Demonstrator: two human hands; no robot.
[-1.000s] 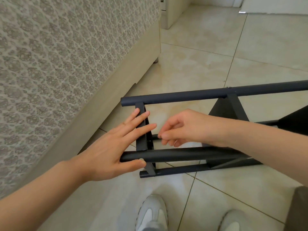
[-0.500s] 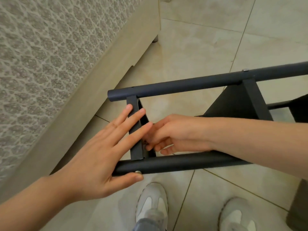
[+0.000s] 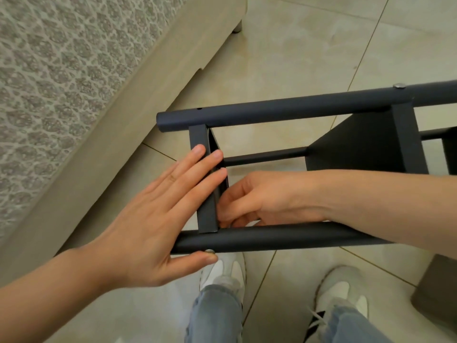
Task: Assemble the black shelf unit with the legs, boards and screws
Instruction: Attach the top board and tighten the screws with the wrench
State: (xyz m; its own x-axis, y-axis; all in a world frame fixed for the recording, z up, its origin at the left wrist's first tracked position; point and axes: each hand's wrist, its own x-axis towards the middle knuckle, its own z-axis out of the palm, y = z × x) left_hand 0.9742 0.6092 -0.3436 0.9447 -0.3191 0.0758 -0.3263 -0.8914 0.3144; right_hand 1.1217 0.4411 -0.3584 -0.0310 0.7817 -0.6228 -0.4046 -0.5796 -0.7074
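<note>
Left hand: the left hand (image 3: 153, 219) lies flat, fingers straight and pressed on the outer face of the end board (image 3: 203, 184). The thumb tip touches a screw (image 3: 209, 251) in the near leg (image 3: 284, 238). It grips nothing; it looks to be bracing the board against the legs.
Right hand: the right hand (image 3: 254, 196) reaches inside the frame, fingers curled against the board's inner side by the near leg. I cannot tell whether it pinches a small part; it is probably working the joint from within.
Shelf unit: the black shelf unit (image 3: 358, 149) lies on its side on the floor, its open end toward the person, which gives both hands access to that end.
Far leg: the far leg (image 3: 284, 112) shows an unfilled hole (image 3: 199, 108) above the end board, so that corner seems to be unfastened. A fitted screw head (image 3: 399, 85) sits further along.
Floor: the glossy beige tiled floor (image 3: 284, 58) carries the unit; two pale shoes stand at its near edge.
Room: furniture with a patterned cover (image 3: 61, 82) on a pale base runs along the floor's left edge.
</note>
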